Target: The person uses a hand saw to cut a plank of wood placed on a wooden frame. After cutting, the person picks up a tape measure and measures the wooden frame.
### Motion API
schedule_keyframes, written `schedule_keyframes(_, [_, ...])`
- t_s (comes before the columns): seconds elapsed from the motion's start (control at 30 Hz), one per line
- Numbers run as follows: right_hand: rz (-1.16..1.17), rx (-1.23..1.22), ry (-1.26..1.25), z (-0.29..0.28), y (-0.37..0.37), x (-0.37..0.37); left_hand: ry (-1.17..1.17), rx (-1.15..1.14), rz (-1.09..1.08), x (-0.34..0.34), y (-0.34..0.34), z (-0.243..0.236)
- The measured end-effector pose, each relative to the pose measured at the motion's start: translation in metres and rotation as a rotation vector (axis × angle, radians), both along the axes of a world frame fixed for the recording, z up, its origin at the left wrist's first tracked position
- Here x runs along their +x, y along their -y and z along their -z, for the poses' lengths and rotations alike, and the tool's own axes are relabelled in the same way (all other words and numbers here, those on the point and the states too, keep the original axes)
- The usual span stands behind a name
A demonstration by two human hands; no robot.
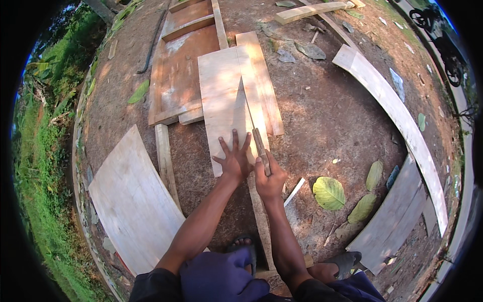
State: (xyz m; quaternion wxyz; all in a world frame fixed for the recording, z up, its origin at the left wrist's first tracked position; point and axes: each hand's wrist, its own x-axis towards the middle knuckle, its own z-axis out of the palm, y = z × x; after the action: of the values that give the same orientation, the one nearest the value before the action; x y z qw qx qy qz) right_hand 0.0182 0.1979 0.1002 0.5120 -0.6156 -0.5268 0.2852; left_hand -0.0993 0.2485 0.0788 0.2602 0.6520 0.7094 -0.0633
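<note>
Plywood sheet (216,85): pale and oblong, lying ahead of the person near the middle of the view; its left side overlaps a shallow wooden frame (220,25), its right side a pale board (269,95).
Left hand (235,161): wide open, palm down, fingers and thumb fanned out flat on the near part of the sheet.
Right hand (271,177): closed tightly around a wooden handle (260,145), which points away from the person along the sheet's right side.
Gap between hands: slight; they sit just beside each other, the left one flat, the right one clenched.
Dark wedge (242,110): tapers away from the handle over the sheet; whether blade or shadow, I cannot tell.
Narrow plank (259,221): runs from near the right hand toward the person's feet.
Left ground: a pale panel (133,201) beside the left forearm.
Right ground: a yellow-green leaf (329,193) and a thin white strip (295,192), near the right forearm.
</note>
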Motion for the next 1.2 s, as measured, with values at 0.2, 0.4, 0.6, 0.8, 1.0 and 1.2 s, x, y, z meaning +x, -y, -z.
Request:
schedule_keyframes(0.2, [-0.001,-0.001,0.0,0.001,-0.002,0.0,-0.006,0.01,-0.022,0.003,-0.002,0.001])
schedule_keyframes(0.4, [-0.001,-0.061,-0.024,-0.006,-0.003,0.0,-0.009,-0.007,-0.035,0.004,-0.003,0.0])
schedule_keyframes(0.6, [0.02,-0.09,-0.136,-0.029,-0.004,-0.01,0.011,-0.006,-0.037,0.002,-0.007,0.007])
schedule_keyframes(0.8, [0.026,-0.183,-0.024,-0.05,0.036,0.002,-0.006,0.022,0.004,0.007,-0.001,-0.006])
schedule_keyframes(1.0, [-0.013,-0.194,0.039,-0.064,0.076,0.018,0.042,0.007,-0.041,0.006,0.0,-0.016])
schedule_keyframes(1.2, [0.004,-0.295,-0.013,-0.08,0.097,0.023,0.013,-0.042,-0.048,0.004,-0.004,-0.015])
